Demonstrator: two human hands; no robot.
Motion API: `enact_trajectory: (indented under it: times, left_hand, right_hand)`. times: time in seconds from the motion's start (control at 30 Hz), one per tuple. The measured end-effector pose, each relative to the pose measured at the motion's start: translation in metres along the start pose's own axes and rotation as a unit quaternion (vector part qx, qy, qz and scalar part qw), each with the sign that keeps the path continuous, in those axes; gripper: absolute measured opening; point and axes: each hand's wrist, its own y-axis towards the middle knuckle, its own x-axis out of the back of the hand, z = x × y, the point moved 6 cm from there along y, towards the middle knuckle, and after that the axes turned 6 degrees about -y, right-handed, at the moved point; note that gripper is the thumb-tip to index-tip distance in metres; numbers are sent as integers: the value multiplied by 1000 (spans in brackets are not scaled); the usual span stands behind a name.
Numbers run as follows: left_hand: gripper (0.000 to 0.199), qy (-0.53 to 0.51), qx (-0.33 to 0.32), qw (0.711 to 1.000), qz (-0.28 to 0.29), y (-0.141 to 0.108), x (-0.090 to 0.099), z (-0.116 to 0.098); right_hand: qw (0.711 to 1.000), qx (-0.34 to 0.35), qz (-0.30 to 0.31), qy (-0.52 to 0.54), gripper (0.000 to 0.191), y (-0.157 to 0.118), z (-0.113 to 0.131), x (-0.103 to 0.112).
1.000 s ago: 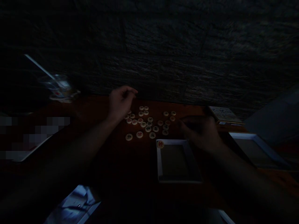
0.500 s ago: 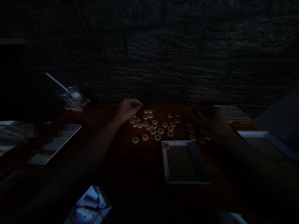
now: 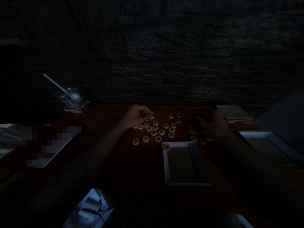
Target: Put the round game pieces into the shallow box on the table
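Chinese chess pieces (image 3: 155, 128), round and pale with red or black characters, lie scattered on the dark reddish-brown table (image 3: 106, 114). Over the back left of the group is my left hand (image 3: 137, 116). Its thumb and forefinger are drawn together right beside two pieces, and whatever they might hold is hidden. My right hand (image 3: 211, 122) hovers at the right, near the dim pieces (image 3: 203, 141) there. Its fingers are bent but too dark to read. Nearer to me lies a shallow open box tray (image 3: 166, 167), with one red-marked piece (image 3: 166, 147) at its far left corner.
A flat box (image 3: 234, 112) lies behind my right hand, and a second shallow tray (image 3: 258, 134) is at the right. Far left stands a plastic cup (image 3: 73, 98) with a straw. A pale flat object (image 3: 49, 155) lies at left. A stone wall (image 3: 152, 76) closes the back.
My left hand has moved right, its fingers now covering pieces at the back left. My right hand has shifted slightly left. The whole view has shifted a little.
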Motion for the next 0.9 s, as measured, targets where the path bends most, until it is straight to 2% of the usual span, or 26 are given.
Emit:
enact_trajectory:
  times: [0.13,0.3,0.6,0.77,0.9]
  left_hand:
    - [12,4,-22,999,43,-6,-13,-16]
    - [14,13,-24,998,64,-7,-13,-19]
    - [10,20,-13,999,22,-6,-10,-16]
    - [20,7,-4,999,-45,-7,-1,-16]
    - [21,10,-20,996,-90,-7,6,-20]
  right_hand:
    - [999,16,44,-25,23,-2,3,-7]
    - [998,18,61,-11,24,-3,7,-10]
    - [1000,9,24,-3,25,-3,7,-3]
    - [999,-39,-30,12,53,-2,-1,4]
    - [993,-81,-53,63,59,-3,-7,7]
